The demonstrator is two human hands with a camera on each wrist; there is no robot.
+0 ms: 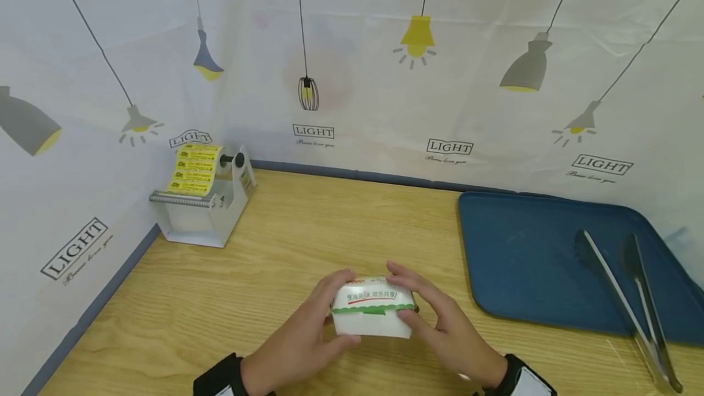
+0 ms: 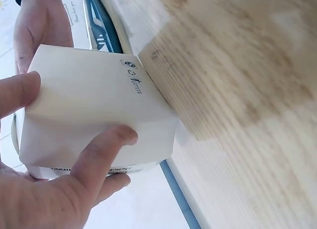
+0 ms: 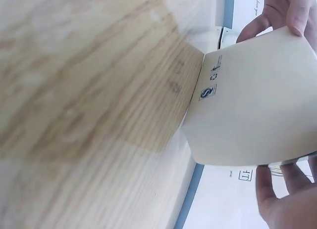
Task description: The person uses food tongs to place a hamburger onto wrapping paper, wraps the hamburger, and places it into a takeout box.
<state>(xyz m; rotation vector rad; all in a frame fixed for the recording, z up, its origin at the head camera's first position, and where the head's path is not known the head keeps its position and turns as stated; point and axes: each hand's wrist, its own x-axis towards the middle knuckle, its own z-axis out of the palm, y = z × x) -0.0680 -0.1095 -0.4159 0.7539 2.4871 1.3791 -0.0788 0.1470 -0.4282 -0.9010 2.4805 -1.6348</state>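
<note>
A small white paper food box (image 1: 372, 324), closed, with a green scalloped band and printed lettering on its lid, is between my two hands near the table's front. My left hand (image 1: 305, 332) holds its left side, thumb low at the front and fingers over the far upper edge. On the opposite side my right hand (image 1: 448, 326) grips it the same way. Both wrist views show a plain pale face of the box (image 2: 89, 100) with small printed marks. Whether the box touches the table, I cannot tell.
At the back left stands a white label dispenser (image 1: 189, 225) with a roll of yellow labels (image 1: 195, 170). A blue tray (image 1: 517, 255) lies on the right, with metal tongs (image 1: 621, 298) across its front edge. Printed white curtains (image 1: 368, 78) border the wooden table (image 1: 308, 219).
</note>
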